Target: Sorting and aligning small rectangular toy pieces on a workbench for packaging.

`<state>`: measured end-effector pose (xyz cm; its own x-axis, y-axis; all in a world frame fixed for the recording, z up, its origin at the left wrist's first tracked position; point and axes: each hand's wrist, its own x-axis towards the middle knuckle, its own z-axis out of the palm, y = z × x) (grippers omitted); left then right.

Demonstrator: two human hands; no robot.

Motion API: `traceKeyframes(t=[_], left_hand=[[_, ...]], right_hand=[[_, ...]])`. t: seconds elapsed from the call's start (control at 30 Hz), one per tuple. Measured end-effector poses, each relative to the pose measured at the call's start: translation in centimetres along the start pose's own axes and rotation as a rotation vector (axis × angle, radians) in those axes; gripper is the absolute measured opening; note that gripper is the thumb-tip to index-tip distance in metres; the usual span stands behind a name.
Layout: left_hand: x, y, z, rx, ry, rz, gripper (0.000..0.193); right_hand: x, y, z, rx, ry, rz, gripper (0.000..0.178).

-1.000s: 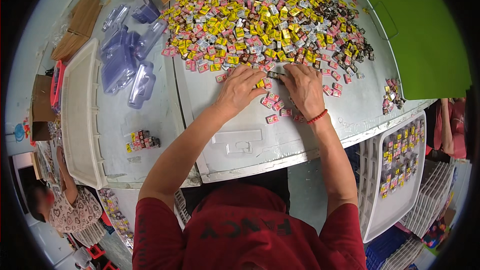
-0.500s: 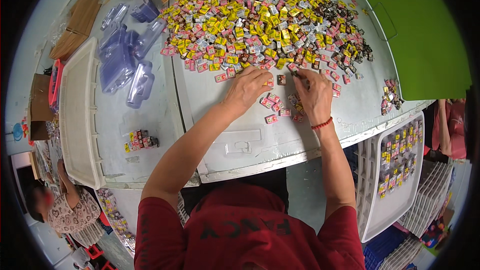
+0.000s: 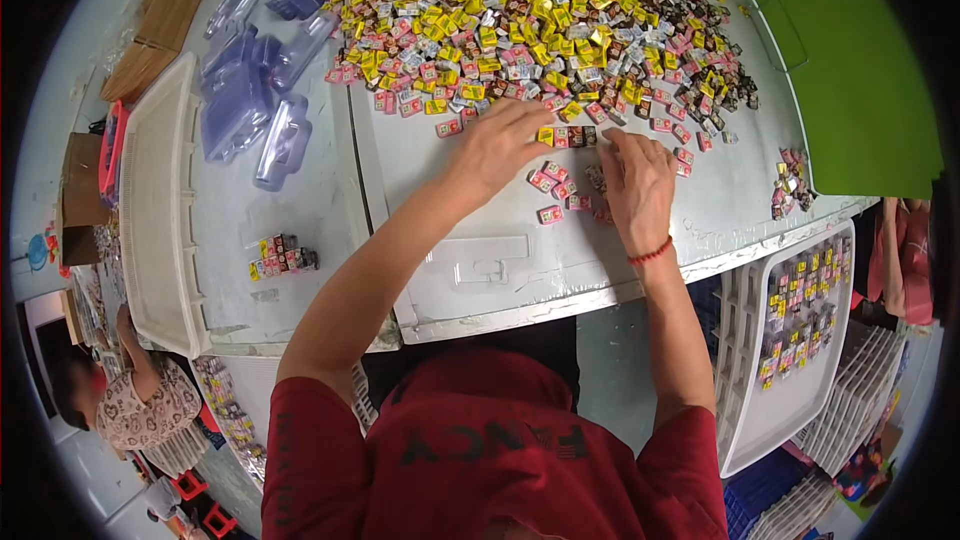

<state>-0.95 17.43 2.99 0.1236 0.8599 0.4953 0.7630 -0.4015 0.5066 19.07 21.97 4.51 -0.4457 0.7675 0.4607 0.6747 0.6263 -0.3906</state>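
Note:
Small, brightly wrapped boxes lie lined up in a short row, a yellow one at the left end, then pink and dark brown ones. My left hand closes on the yellow end, thumb and fingertips at the box. At the dark end, my right hand, with a red beaded bracelet on its wrist, has its thumb and fingertips bent against the row. Just below the row are several loose pink boxes; my right hand partly covers a few others. Beyond both hands spreads a big heap of yellow, pink, white and dark boxes.
Clear plastic blister shells are piled at the left, beside a long white tray. A small block of boxes sits nearer. At the right stand a green panel and a white crate with box sets. Other people work at both sides.
Where one dark box stood between my hands, there is now a row of several. My right hand has come down slightly from the heap's edge, and both hands now bracket the row.

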Motion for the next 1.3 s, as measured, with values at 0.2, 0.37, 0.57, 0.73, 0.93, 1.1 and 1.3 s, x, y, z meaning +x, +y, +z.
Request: traceKeyframes(t=[0.2, 0.37, 0.57, 0.73, 0.93, 1.1, 1.3], left_hand=[[-3.1, 2.2, -1.6, -0.043, -0.246, -0.097, 0.022], [-3.7, 2.0, 0.1, 0.010, -0.272, -0.002, 0.022], [-4.0, 3.1, -0.3, 0.027, -0.239, -0.115, 0.021], [-4.0, 2.6, -0.9, 0.173, -0.131, -0.226, 0.021], [-3.7, 2.0, -1.8, 0.148, -0.207, -0.270, 0.023], [-3.5, 1.3, -1.3, 0.141, -0.183, -0.289, 0.024], [-2.6, 0.2, -0.3, 0.137, -0.065, -0.116, 0.027]], right_hand=[[-1.2, -1.9, 0.3, 0.042, -0.192, -0.090, 0.013], [-1.5, -2.5, 1.6, -0.107, -0.296, -0.099, 0.010], [-2.2, -2.9, 1.5, -0.103, -0.270, -0.108, 0.014], [-2.5, -3.2, 1.8, -0.123, -0.200, -0.139, 0.024], [-2.2, -3.3, 1.2, -0.133, -0.281, -0.172, 0.019], [-1.1, -3.3, 1.7, -0.237, -0.379, -0.199, 0.012], [-0.4, -1.0, -0.7, -0.007, -0.296, -0.123, 0.012]])
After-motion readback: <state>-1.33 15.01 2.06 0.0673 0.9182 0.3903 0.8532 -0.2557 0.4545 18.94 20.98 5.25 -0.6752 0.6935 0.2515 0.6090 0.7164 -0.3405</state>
